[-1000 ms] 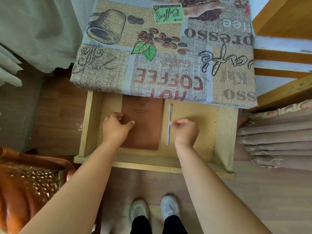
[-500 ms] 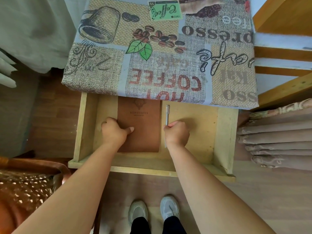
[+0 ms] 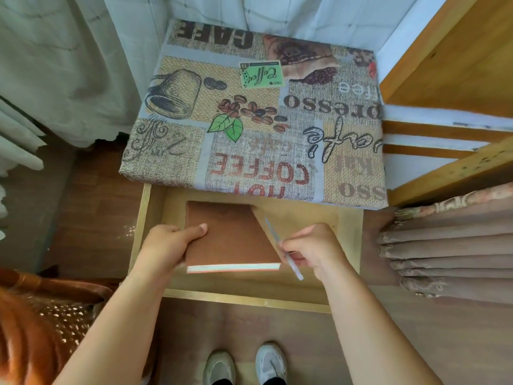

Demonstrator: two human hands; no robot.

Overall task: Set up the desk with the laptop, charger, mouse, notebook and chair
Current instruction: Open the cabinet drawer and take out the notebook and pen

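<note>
Left hand (image 3: 166,243) grips notebook (image 3: 230,237) edge, near end tilted up to clear open drawer (image 3: 348,234) — right hand (image 3: 313,251) pinches pen (image 3: 280,245), both likely bound for desk (image 3: 255,112).

Matt brown notebook (image 3: 230,234) cover (leather-like) with pale paper edges; bare unvarnished wooden drawer (image 3: 347,234); coarse burlap-print cloth (image 3: 249,120) over the worktop.

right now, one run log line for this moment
step: lifting from drawer | left hand: grips notebook | right hand: pinches pen
</note>
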